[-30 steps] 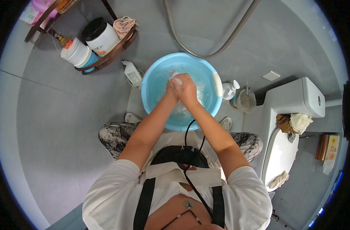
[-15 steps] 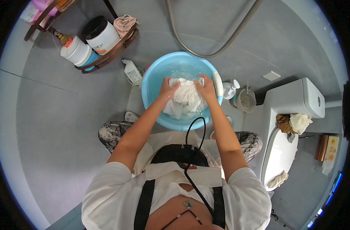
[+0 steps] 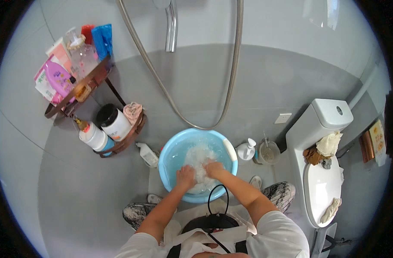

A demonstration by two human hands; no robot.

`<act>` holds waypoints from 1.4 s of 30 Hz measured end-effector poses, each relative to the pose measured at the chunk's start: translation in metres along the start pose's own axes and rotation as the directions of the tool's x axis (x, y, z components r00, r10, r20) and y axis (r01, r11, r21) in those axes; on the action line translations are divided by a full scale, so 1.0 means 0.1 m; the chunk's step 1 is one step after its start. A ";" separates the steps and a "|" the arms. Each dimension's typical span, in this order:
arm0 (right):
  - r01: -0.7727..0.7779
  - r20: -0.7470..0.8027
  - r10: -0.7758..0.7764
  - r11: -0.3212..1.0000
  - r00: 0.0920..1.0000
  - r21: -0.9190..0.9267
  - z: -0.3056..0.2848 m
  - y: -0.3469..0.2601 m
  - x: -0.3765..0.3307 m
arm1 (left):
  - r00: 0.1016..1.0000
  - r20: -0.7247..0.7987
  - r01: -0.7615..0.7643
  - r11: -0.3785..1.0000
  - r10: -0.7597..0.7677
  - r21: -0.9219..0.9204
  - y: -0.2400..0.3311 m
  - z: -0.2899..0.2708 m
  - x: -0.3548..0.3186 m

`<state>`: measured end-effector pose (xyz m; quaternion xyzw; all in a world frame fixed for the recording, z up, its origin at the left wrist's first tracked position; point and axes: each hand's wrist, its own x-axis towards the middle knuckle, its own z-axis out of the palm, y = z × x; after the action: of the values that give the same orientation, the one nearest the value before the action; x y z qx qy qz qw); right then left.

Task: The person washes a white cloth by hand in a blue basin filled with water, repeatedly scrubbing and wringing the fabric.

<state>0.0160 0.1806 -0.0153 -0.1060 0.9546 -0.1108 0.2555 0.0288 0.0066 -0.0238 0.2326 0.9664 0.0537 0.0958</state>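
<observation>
- Head view: a round blue basin stood low in front of the person, with water in it.
- The white cloth lay in that water, around the basin's middle and toward its near side, partly under; froth and blur hid most of its outline.
- The left hand was at the cloth's left and the right hand at its right, apart from each other with pale folds and suds between them. (The fingertips were lost in the froth, so I could not tell whether they pinched the cloth or merely pressed on it.)
- The step in hand, as I judged it, was working the cloth about in the sudsy water to wash it.
- The next move, to my mind, called for both hands to gather the loose folds from either side into a firm bunch, since soaked fabric would likely be heavy and slippery to rub or lift.
- A white pump bottle stood just right of the basin and a white bottle near its left; neither hand touched them.
- A black cord looped across the near rim as seen from above, and it seemed wise to keep it out of the water.
</observation>
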 end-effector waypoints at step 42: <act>0.443 -0.777 -0.084 0.857 0.623 0.262 -0.24 -0.60 -0.36 | 1.000 -0.005 0.023 -0.861 0.030 -0.509 -0.12 0.69 0.87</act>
<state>0.0426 0.1369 0.0379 -0.1352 0.8975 -0.3887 -0.1586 -0.0379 0.0402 -0.1070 -0.0242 0.2002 0.9437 0.2624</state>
